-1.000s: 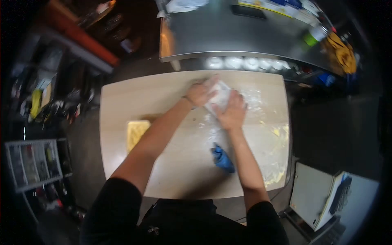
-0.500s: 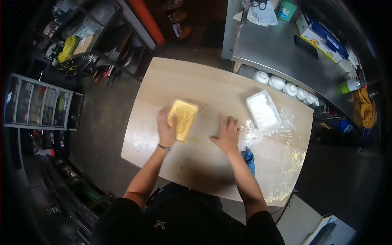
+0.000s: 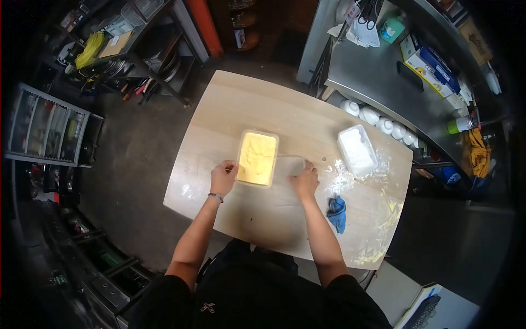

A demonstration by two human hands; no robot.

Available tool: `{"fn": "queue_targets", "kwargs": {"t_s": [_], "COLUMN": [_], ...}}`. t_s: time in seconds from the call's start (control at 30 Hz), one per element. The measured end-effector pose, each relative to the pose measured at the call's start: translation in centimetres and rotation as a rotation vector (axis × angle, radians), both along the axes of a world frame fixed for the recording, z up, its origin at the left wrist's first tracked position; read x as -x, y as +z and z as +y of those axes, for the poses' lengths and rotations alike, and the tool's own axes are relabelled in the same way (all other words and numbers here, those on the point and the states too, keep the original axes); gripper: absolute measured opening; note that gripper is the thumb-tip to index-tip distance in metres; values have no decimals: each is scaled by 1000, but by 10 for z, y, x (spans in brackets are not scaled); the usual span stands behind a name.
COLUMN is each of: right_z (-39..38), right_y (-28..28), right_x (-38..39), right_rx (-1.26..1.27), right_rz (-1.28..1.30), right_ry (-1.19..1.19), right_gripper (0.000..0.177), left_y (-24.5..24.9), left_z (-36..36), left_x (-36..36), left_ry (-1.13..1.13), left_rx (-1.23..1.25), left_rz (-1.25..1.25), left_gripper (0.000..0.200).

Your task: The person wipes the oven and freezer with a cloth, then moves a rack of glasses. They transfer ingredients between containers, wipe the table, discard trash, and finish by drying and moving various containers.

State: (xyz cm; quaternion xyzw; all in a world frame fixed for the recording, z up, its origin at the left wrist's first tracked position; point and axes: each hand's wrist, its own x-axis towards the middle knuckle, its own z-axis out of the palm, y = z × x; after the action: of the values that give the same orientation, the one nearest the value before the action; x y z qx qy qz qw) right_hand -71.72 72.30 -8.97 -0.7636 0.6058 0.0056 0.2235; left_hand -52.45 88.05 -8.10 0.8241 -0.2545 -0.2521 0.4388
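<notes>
A clear rectangular tub of soft yellow stuff (image 3: 257, 159) stands on the table, its surface uneven. At the tub's left side is my left hand (image 3: 223, 178), fingers bent and closed on the rim. My right hand (image 3: 304, 181) rests to the right of the tub, fingers curled over the right edge of a clear flat plastic lid (image 3: 287, 183). The lid lies beside the tub and is hard to see against the wood. Farther right sits a second clear tub with white powder (image 3: 358, 151). A crumpled blue cloth (image 3: 337, 214) lies near my right forearm.
White powder and yellow smears mark the right side of the wooden table (image 3: 241, 98). A steel counter (image 3: 367, 71) stands beyond, with a cling film box (image 3: 430, 66) and white bowls (image 3: 370, 115) below. A shelf rack (image 3: 145, 60) is at the far left.
The yellow tub has shifted right and sits straighter. My left hand has moved from over the tub to its left rim. My right hand's fingers, spread before, now curl at the lid's edge.
</notes>
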Motion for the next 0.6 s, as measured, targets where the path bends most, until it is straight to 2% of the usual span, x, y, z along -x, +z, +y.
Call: {"fn": "queue_targets", "kwargs": {"t_s": [0.03, 0.1, 0.13, 0.2, 0.23, 0.3, 0.33, 0.4, 0.43, 0.47, 0.5, 0.53, 0.57, 0.6], "right_z": [-7, -34, -39, -54, -57, -61, -62, -53, -42, -28, -17, -8, 1, 9], "right_y": [-16, -58, -40, -33, -16, 29, 29, 20, -4, -31, -43, -49, -48, -45], "right_x": [5, 25, 30, 48, 52, 54, 49, 26, 2, -24, -43, -58, -70, -79], "right_rx": [2, -125, 43, -223, -219, -403, -398, -483, -454, -428, -270, -111, -110, 2], "right_rz": [1, -436, -419, -825, -826, -983, -982, -996, -1030, -1060, -1085, -1106, -1106, -961], "right_ry": [-1, 130, 141, 0, -2, -215, -212, -347, -251, -157, -72, 13, 13, 3], "right_gripper": [64, 35, 18, 16, 16, 15, 15, 18, 21, 24, 26, 28, 28, 27], "left_y": [3, 9, 8, 5, 3, -3, -7, -14, -11, -6, -3, -5, -9, -12], "left_z": [1, 1, 2, 5, 7, 10, 8, 3, -4, -13, -19, -23, -25, -27], "left_x": [4, 9, 8, 7, 4, -2, -5, -10, -10, -8, -6, -6, -6, -6], "left_ry": [-1, 50, 45, 38, 36, -48, -47, -24, -26, 8, 41, 41, 34, 26], "left_rx": [2, 13, 15, 28, 31, -18, -13, 45, 50, 124, 200, 202, 223, 241], "left_rz": [1, 52, 56, 106, 105, 101, 102, 214, 214, 327, 440, 439, 468, 497], "left_gripper": [24, 21, 21, 20, 20, 26, 26, 39, 39, 43, 48, 48, 52, 56]}}
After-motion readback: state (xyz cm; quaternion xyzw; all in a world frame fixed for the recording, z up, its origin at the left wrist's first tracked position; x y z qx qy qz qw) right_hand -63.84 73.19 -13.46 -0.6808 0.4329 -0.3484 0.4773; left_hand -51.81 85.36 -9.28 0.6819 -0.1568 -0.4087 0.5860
